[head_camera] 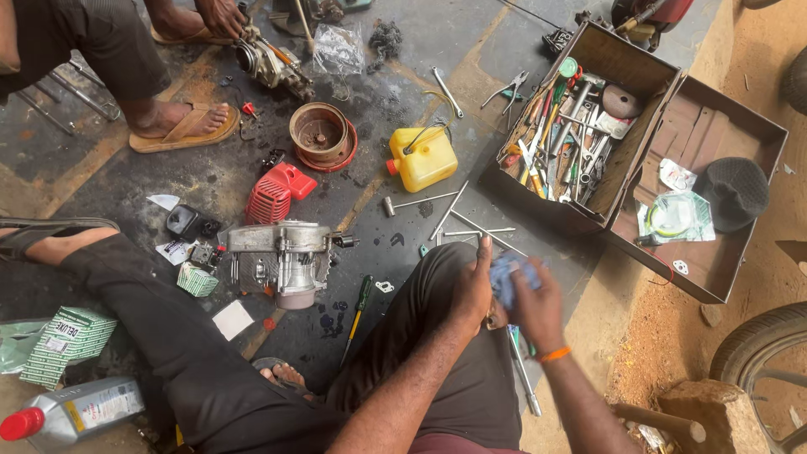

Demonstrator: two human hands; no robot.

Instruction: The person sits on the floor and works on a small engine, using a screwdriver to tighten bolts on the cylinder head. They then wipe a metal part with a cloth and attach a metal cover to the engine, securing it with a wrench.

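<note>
My left hand [472,286] and my right hand [538,307] meet over my right knee, both closed on a crumpled blue cloth [507,276]. An orange band circles my right wrist. What the cloth wraps, if anything, is hidden. On the dark floor in front of my legs lies a small grey engine block [282,255], with a red finned cover [276,193] just beyond it. A green-handled screwdriver [360,307] rests between the engine and my knee.
An open metal toolbox [580,126] full of hand tools stands at the right, its lid [702,185] holding a dark cap. A yellow jug [424,158], a round rusty drum [321,134], loose rods and wrenches lie about. Another person squats at top left over a carburettor [273,63]. An oil bottle [71,412] lies bottom left.
</note>
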